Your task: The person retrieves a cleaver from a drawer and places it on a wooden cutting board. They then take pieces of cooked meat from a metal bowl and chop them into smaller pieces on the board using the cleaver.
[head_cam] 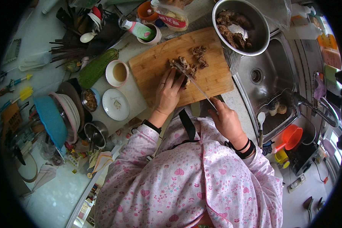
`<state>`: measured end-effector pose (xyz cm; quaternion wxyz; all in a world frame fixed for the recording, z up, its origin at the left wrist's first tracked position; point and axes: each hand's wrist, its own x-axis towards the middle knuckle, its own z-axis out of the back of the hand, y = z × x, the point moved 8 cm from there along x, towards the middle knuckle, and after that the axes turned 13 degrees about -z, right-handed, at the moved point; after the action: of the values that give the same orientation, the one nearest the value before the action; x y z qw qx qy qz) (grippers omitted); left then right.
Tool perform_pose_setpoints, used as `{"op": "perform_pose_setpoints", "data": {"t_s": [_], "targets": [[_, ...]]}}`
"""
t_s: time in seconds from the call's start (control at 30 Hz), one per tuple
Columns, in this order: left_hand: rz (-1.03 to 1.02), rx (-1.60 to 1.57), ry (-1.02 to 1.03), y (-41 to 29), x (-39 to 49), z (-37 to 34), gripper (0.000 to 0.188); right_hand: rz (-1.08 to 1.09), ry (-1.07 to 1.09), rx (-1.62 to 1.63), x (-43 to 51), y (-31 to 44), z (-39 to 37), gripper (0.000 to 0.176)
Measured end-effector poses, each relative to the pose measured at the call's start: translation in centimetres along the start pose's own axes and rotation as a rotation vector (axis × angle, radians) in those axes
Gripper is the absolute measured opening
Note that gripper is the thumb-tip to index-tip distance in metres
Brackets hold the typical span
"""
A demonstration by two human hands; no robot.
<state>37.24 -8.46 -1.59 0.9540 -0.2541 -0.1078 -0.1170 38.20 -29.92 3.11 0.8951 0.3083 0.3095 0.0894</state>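
On a wooden cutting board (pixel 213 75) lie brown pieces of cooked meat (pixel 200 57), some in a loose group at the upper middle. My left hand (pixel 169 89) rests on the board with its fingertips holding a piece of the meat. A kitchen knife is gripped in my right hand (pixel 226 119) at the board's near edge. The thin knife blade (pixel 198 87) points up and left, its tip at the meat just beside my left fingers. A steel bowl (pixel 265 42) with more brown meat and a shiny spoon stands at the board's upper right corner.
Right of the board is a steel sink (pixel 282 61) with a rack. To the left stand a bowl of pale liquid (pixel 119 71), a white plate (pixel 116 105), a green gourd (pixel 98 67) and stacked baskets (pixel 50 122). A red scoop (pixel 293 136) lies beside the sink.
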Motion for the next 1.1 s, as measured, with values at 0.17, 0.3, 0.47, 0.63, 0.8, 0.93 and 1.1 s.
{"op": "perform_pose_setpoints", "data": {"t_s": [0.17,0.3,0.47,0.63,0.8,0.93,1.1], "targets": [[-0.014,0.033,0.005,-0.2,0.4,-0.1,0.046,-0.037,-0.012,0.001,-0.1,0.4,-0.4,0.037],[-0.009,0.011,0.016,-0.2,1.1,-0.3,0.046,-0.068,-0.020,-0.001,-0.4,0.9,-0.8,0.036],[-0.053,0.015,0.002,-0.5,2.1,-0.3,0.048,-0.137,-0.057,-0.027,-0.1,1.0,-1.4,0.034],[-0.016,-0.009,0.042,-0.6,2.8,-0.4,0.046,-0.192,-0.050,-0.069,0.7,1.1,-2.1,0.032],[0.020,0.010,0.097,-0.7,3.3,-0.6,0.046,-0.218,-0.032,0.024,2.3,1.0,-2.0,0.032],[0.044,-0.004,0.122,-0.6,3.2,-1.0,0.043,-0.266,-0.003,0.034,3.8,0.5,-3.1,0.043],[0.062,-0.041,0.130,-0.3,2.4,-1.2,0.043,-0.222,-0.111,-0.014,6.2,-0.2,-4.9,0.037]]}}
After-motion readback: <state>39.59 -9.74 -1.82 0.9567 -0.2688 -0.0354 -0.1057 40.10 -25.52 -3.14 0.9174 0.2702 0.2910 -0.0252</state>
